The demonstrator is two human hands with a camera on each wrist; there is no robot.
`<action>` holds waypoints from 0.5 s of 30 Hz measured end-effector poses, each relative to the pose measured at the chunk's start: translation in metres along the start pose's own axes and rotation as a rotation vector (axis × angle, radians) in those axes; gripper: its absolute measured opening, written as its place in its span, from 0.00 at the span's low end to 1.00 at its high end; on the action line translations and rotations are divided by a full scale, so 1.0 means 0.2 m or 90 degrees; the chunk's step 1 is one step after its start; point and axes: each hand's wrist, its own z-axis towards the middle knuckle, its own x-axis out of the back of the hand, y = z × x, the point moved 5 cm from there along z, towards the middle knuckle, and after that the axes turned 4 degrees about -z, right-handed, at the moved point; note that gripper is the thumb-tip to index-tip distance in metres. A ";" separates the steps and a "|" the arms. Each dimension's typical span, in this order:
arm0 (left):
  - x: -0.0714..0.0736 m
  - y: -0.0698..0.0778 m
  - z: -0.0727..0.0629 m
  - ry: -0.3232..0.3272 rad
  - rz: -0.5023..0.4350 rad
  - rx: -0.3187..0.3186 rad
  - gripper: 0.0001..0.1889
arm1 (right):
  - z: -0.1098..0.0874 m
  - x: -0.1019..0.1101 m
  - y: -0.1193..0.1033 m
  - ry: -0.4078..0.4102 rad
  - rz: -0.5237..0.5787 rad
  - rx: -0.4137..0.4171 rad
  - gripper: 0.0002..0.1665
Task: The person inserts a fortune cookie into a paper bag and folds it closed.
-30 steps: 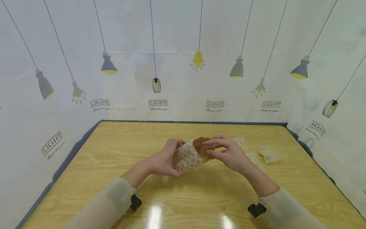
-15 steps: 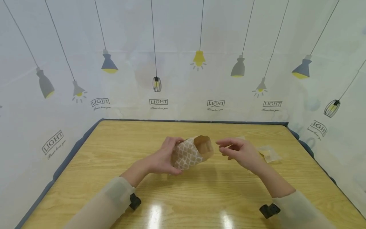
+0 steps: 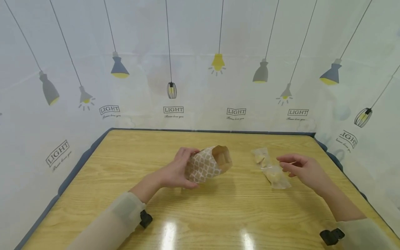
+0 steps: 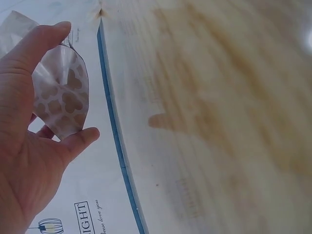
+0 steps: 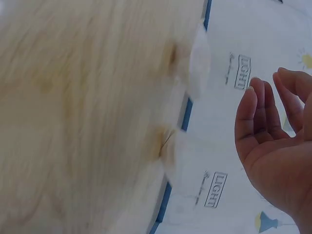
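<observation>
From my remote seat, I see the left hand [image 3: 174, 172] gripping the closed end of a patterned paper bag [image 3: 202, 166], thumb and fingers spread across its width. The bag is tilted over the middle of the table [image 3: 125, 154], its gaping mouth facing 2 o'clock. I see nothing held in the right hand [image 3: 309, 171]: its fingers curve loosely, thumb apart from fingertips. One clear packet [image 3: 277, 176] lies at its 9 o'clock, and another packet [image 3: 261, 158] at its 10 o'clock.
</observation>
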 end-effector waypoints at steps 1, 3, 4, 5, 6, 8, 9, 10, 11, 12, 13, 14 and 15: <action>0.00 0.00 0.00 0.000 0.000 0.001 0.63 | 0.00 0.01 0.02 -0.003 -0.006 -0.004 0.28; 0.00 0.00 0.00 -0.001 0.000 0.001 0.62 | 0.00 0.02 0.07 -0.011 -0.015 -0.009 0.28; 0.00 0.00 0.00 -0.001 -0.001 0.000 0.62 | 0.00 0.02 0.08 -0.015 -0.017 -0.011 0.28; 0.00 0.00 0.00 -0.002 0.001 -0.001 0.62 | -0.01 0.02 0.10 -0.021 -0.017 -0.016 0.28; 0.00 0.01 0.00 -0.003 0.001 -0.002 0.62 | -0.01 0.02 0.11 -0.026 -0.013 -0.021 0.29; 0.00 0.01 0.00 -0.006 0.002 -0.003 0.62 | -0.01 0.01 0.14 -0.040 -0.005 -0.028 0.29; 0.00 0.00 0.00 -0.007 0.002 -0.003 0.62 | -0.02 0.00 0.14 -0.049 0.001 -0.030 0.30; 0.00 0.00 0.00 -0.008 0.002 -0.002 0.62 | -0.02 -0.01 0.15 -0.060 0.005 -0.031 0.31; 0.00 0.00 0.00 -0.009 0.004 -0.001 0.62 | -0.02 -0.02 0.15 -0.071 0.006 -0.034 0.32; 0.00 0.00 0.00 -0.009 0.004 0.000 0.62 | -0.02 -0.03 0.16 -0.082 0.005 -0.034 0.32; 0.00 0.00 0.00 -0.010 0.003 0.002 0.61 | -0.02 -0.04 0.16 -0.092 0.003 -0.037 0.34; 0.00 -0.01 0.01 -0.011 0.004 0.002 0.61 | -0.02 -0.05 0.16 -0.105 0.001 -0.037 0.34; 0.00 -0.01 0.01 -0.011 0.004 0.003 0.61 | -0.02 -0.06 0.16 -0.114 -0.001 -0.040 0.35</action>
